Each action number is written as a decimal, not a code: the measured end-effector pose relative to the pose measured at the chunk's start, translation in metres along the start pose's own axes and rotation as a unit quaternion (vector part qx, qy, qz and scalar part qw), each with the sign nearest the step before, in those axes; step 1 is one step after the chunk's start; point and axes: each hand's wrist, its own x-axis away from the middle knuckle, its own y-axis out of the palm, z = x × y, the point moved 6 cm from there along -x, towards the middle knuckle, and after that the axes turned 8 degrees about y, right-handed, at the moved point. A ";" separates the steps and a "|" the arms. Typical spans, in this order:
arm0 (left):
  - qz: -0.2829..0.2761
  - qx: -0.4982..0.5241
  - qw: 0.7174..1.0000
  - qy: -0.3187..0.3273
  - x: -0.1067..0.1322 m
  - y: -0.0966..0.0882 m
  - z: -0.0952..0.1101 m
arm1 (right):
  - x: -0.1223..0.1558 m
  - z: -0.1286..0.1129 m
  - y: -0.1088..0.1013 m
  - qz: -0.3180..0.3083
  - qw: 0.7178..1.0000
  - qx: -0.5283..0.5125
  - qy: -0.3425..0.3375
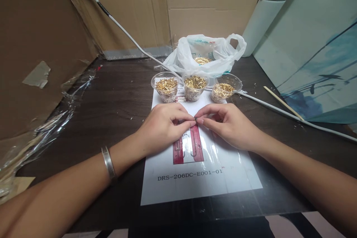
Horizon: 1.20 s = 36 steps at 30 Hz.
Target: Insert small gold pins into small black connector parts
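Over the printed sheet [195,189], my left hand [164,126] and my right hand [230,124] meet fingertip to fingertip. Thumb and forefinger of each are pinched together. A tiny dark spot shows between the fingertips, too small to name. Below the fingers, a red and white printed figure [198,145] with dark line shapes is on the sheet, above the text "DRS-206DC-E001-01". Just beyond my hands stand three clear plastic cups of small gold-coloured metal pins: a left cup [166,97], a middle cup [192,95] and a right cup [219,98].
A white plastic bag [186,57] behind the cups holds more gold pins. A white cable [125,37] runs across the dark table [119,100]. At right lies a thin wooden stick [281,102]; a white cylinder [262,22] stands behind. Cardboard [134,18] walls the back and left.
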 end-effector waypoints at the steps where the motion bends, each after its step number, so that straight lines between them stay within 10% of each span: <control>1: -0.001 0.001 1.000 -0.001 0.000 0.000 0.000 | 0.000 0.000 0.000 0.001 1.000 0.001 -0.006; 18: 0.003 -0.005 1.000 0.014 0.000 0.001 0.001 | -0.003 0.005 -0.002 0.023 0.998 -0.044 0.028; 36: 0.000 0.007 1.000 0.012 -0.001 0.002 0.000 | 0.001 -0.013 0.008 -0.015 0.980 0.194 -0.029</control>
